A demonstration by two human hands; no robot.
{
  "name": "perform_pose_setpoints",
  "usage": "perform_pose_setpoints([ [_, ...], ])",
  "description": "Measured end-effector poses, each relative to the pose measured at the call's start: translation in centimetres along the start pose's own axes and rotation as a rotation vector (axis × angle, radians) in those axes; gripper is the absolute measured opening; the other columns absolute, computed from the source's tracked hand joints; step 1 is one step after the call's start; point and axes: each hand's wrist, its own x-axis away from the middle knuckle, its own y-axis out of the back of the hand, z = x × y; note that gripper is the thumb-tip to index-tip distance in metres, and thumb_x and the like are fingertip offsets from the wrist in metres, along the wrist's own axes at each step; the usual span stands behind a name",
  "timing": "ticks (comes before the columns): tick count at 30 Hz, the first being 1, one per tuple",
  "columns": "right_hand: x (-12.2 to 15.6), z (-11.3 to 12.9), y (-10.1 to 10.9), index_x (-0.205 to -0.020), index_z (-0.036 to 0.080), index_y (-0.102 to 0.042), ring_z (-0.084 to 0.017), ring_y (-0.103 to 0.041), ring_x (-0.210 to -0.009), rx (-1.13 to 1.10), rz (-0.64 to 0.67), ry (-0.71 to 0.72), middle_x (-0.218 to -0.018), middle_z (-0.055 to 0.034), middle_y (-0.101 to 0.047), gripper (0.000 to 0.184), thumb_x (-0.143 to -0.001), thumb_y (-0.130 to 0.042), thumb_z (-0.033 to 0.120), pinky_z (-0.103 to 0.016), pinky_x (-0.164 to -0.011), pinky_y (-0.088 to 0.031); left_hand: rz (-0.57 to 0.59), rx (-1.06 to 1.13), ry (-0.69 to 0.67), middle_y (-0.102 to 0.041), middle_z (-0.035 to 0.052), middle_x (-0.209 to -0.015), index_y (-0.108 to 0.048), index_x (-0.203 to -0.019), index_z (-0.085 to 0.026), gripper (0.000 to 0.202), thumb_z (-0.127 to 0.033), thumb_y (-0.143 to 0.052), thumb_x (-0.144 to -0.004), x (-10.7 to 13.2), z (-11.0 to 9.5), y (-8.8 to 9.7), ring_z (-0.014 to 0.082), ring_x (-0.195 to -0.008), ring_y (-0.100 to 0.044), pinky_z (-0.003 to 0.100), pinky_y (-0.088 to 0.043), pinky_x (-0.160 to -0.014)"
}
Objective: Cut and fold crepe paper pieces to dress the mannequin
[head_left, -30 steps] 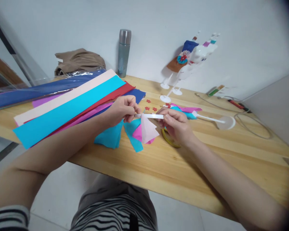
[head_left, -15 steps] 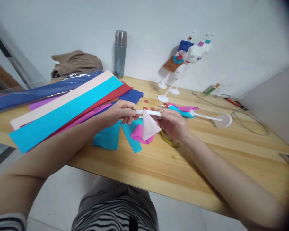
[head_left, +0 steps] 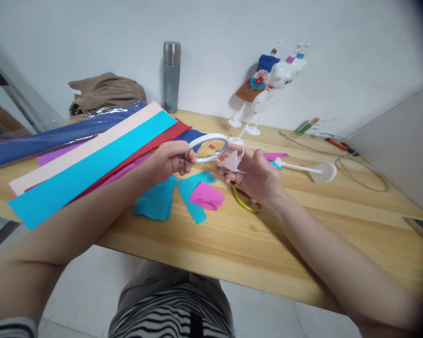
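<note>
My left hand (head_left: 169,161) pinches a white roll of tape (head_left: 208,146) and holds it tilted above the wooden table (head_left: 303,225). A strip of tape runs from the roll to my right hand (head_left: 255,176). My right hand is closed on a small pale pink paper piece (head_left: 231,162) stuck to that strip. Below the hands lie a magenta paper scrap (head_left: 207,196) and cyan scraps (head_left: 158,203). Yellow-handled scissors (head_left: 245,201) lie partly under my right hand.
Long sheets of coloured paper (head_left: 91,155) cover the table's left side, next to a plastic sleeve. A steel flask (head_left: 171,77) stands at the back wall, beside a brown cloth (head_left: 104,91). White stands with paper ornaments (head_left: 268,84), a lying white stand (head_left: 310,170) and cables (head_left: 363,173) occupy the back right.
The tape roll has turned from edge-on to tilted, showing its ring, and both hands have risen slightly. The pink paper piece has swung up toward my right hand.
</note>
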Motion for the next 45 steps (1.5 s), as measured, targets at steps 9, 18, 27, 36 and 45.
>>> perform_pose_setpoints([
  [9,-0.2,-0.7,-0.3,-0.106,0.026,-0.073,-0.022,-0.069,-0.073,-0.069,-0.006,-0.05,-0.109,-0.0098,-0.075,0.057,-0.071,-0.077,0.071,-0.034,-0.053,-0.053,0.0,0.028,0.008,-0.066,0.0059,-0.066,-0.069,-0.069,-0.013,0.026,-0.039,-0.073,-0.071,-0.2,0.2,0.3,0.0131,-0.053,-0.06,0.023,-0.046,-0.046],
  [18,0.2,-0.7,-0.3,-0.101,0.022,-0.064,-0.023,-0.074,-0.069,-0.027,0.058,-0.094,-0.09,-0.0101,-0.074,0.058,-0.083,-0.062,0.077,-0.034,-0.054,-0.058,-0.07,-0.146,-0.14,-0.071,0.007,-0.07,-0.068,-0.072,-0.013,0.025,-0.036,-0.078,-0.07,-0.7,0.4,1.7,0.0135,-0.058,-0.065,0.022,-0.052,-0.053],
  [27,0.6,-0.9,-0.7,-0.109,0.023,-0.063,-0.018,-0.067,-0.053,-0.043,0.03,-0.055,-0.079,-0.0043,-0.071,0.064,-0.072,-0.073,0.075,-0.025,-0.038,-0.038,-0.087,-0.605,-0.346,-0.071,0.0054,-0.084,-0.069,-0.078,-0.015,0.019,-0.033,-0.074,-0.076,-1.0,1.0,2.7,0.0137,-0.07,-0.065,0.024,-0.052,-0.064],
  [36,0.8,-1.5,-1.5,-0.109,0.02,-0.061,-0.009,-0.056,-0.044,0.13,-0.022,-0.149,-0.06,0.007,-0.061,0.05,-0.067,-0.086,0.033,-0.02,-0.04,-0.031,-0.006,-0.936,-0.263,-0.066,0.0008,-0.074,-0.07,-0.076,-0.015,0.011,-0.024,-0.064,-0.078,-0.7,0.8,2.2,0.0095,-0.062,-0.051,0.021,-0.04,-0.058],
  [45,1.5,-2.2,-2.3,-0.128,0.018,-0.054,-0.011,-0.057,-0.044,0.358,0.134,-0.274,-0.075,0.0015,-0.071,0.059,-0.073,-0.071,0.03,-0.024,-0.043,-0.035,0.069,-1.131,-0.259,-0.071,0.0036,-0.086,-0.072,-0.084,-0.014,0.018,-0.027,-0.062,-0.077,-1.4,0.8,4.6,0.012,-0.07,-0.056,0.024,-0.043,-0.067],
])
